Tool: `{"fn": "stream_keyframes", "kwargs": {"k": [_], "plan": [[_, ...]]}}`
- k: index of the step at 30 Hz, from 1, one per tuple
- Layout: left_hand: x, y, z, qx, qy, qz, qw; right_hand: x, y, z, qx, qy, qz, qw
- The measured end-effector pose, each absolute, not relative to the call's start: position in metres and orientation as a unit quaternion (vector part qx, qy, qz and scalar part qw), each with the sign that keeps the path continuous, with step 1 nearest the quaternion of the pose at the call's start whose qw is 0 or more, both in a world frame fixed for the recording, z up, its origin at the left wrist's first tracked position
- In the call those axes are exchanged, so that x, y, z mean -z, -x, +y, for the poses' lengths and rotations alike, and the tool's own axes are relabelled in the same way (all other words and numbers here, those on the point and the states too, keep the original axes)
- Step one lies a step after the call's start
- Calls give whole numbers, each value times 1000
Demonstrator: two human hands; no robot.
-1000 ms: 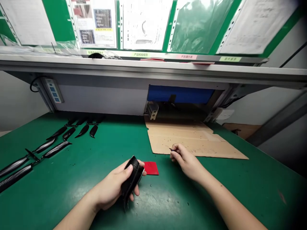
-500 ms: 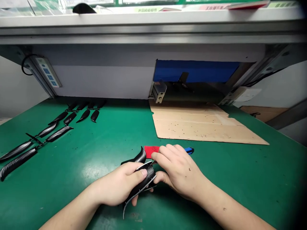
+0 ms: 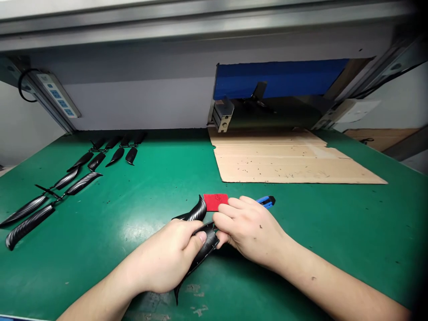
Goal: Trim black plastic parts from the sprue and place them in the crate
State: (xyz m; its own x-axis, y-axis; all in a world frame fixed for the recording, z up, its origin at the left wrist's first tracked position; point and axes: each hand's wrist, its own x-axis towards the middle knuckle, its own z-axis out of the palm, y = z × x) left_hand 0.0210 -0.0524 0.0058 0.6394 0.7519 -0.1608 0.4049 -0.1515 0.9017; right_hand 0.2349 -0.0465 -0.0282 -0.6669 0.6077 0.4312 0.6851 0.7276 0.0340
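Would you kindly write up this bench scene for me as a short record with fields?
Left hand: grips black curved part just above the table
Right hand: holds blue-handled tool, fingertips at the part's upper end
Beside the hands: red card, flat on the table
Surface: green table
Far left: rows of black parts
Far right: cardboard sheet, lying flat

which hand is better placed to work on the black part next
Right, probably: the right hand holds the blue tool, with its fingers at the black part. The left hand is wrapped around that part, steadying it.
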Motion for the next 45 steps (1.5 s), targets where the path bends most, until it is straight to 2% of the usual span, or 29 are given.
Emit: {"fn": "stream_keyframes", "kwargs": {"k": [4,9,12,14,17,21,26,36,45], "plan": [[-4,-22,-53,-132,-766,415,473,32,-236,-45,8,353,-913,204],[-2,-23,-55,-118,-785,420,440,19,-248,-43,-329,331,-870,156],[-1,-22,-55,-130,-785,416,441,12,-258,-42,-436,323,-816,200],[-1,-22,-54,-156,-771,420,452,12,-263,-41,-449,340,-788,247],[-1,-21,-52,-208,-713,426,516,15,-263,-39,-362,381,-801,286],[0,-21,-50,-234,-604,419,636,22,-256,-39,-156,406,-865,253],[3,-22,-51,-234,-581,417,659,30,-248,-40,15,421,-878,226],[7,-28,-50,-313,-555,402,658,31,-240,-42,105,414,-880,207],[14,-31,-51,-316,-566,403,646,34,-237,-42,128,412,-882,192]]}}
